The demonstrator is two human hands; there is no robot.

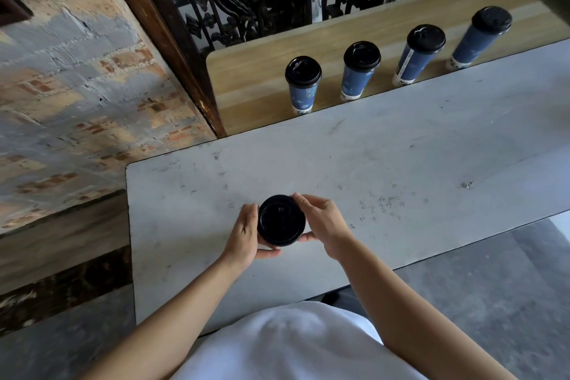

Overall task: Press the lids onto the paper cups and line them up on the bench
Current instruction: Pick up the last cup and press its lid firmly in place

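- Well to the left of the left hand (pixel 246 233) is a worn brick wall (pixel 77 86) with patches of grey render.
- The left hand grasps the left side of a black round plastic lid (pixel 281 220). Its fingers curl at the far-left rim and its thumb lies along the near edge.
- There is one such lid, held between the two hands over the near left part of a scuffed pale grey worktop (pixel 401 148). A small raised mark on its top is too small to read. The lid hides whatever is beneath it.
- The right hand (pixel 324 225) grasps the lid's right side, with fingertips on the far rim and the thumb at the near rim.
- Beyond the hands and to their right, four tall dark blue paper cups stand in a row on a light wooden worktop (pixel 246 86). They are apart from one another and each has a black lid: first cup (pixel 303 92), second cup (pixel 357 77), third cup (pixel 415 62), fourth cup (pixel 475 43).
- Each cup has a white band at its base with dark print, which is unreadable. The third cup also has a white strip of fine print up its side, also unreadable.
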